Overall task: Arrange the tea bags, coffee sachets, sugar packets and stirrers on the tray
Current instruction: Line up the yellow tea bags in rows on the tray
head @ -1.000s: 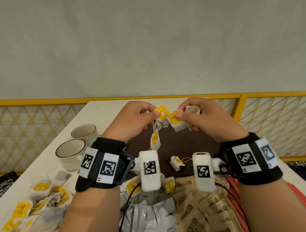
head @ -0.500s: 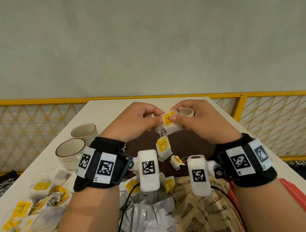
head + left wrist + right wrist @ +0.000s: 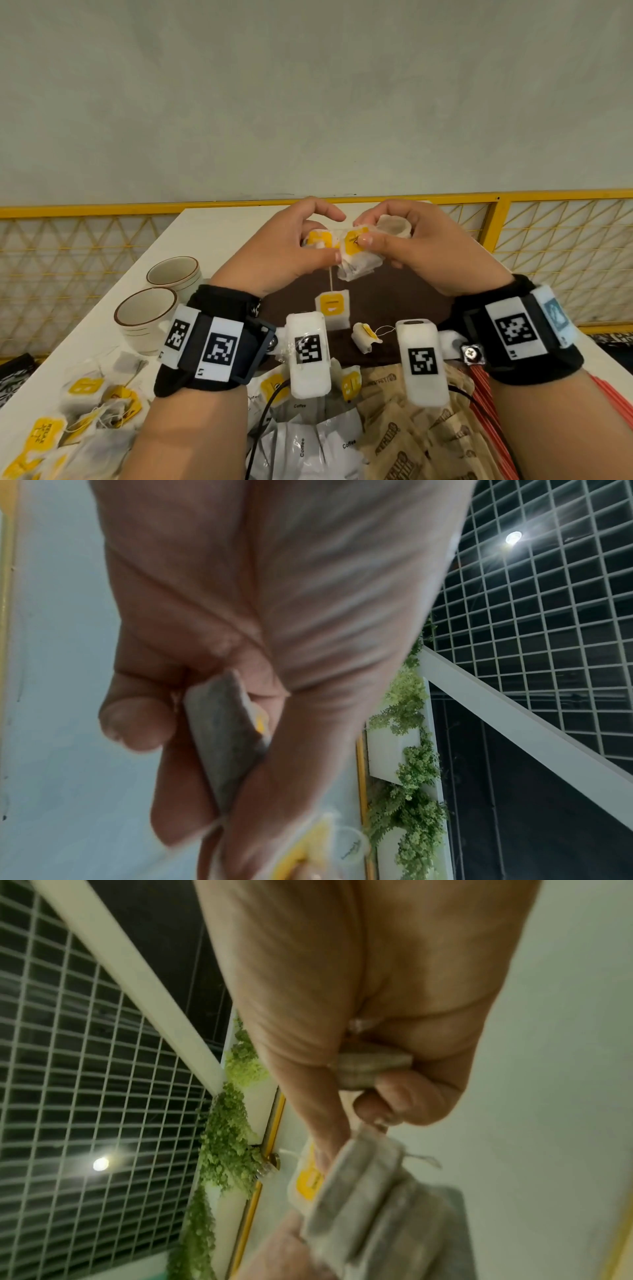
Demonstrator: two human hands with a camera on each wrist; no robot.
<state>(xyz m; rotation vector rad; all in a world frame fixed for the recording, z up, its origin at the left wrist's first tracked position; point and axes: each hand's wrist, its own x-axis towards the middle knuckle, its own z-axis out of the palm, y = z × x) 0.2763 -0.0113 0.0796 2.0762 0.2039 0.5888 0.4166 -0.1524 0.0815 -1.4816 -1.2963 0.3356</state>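
Observation:
Both hands are raised above the dark brown tray point(image 3: 404, 301), working a tangle of yellow-tagged tea bags. My left hand point(image 3: 308, 240) pinches a tea bag point(image 3: 318, 238) between thumb and fingers; the same bag shows grey in its wrist view point(image 3: 226, 737). My right hand point(image 3: 376, 236) pinches another tea bag point(image 3: 356, 260) and keeps a folded one point(image 3: 394, 228) tucked under its fingers; the stack shows as tea bags point(image 3: 363, 1204). A third tea bag point(image 3: 334, 306) dangles on a string below the left thumb. One small tea bag point(image 3: 364, 337) lies on the tray.
Two cream cups point(image 3: 147, 315) stand on the white table at the left. Loose tea bags point(image 3: 85, 407) pile at the near left. White coffee sachets point(image 3: 308, 442), brown sugar packets point(image 3: 411, 435) and red stirrers point(image 3: 486, 394) lie near me. A yellow railing point(image 3: 496, 219) runs behind.
The two hands have drawn close together and shifted slightly; the dangling tea bag has dropped lower on its string, now hanging just over the tray.

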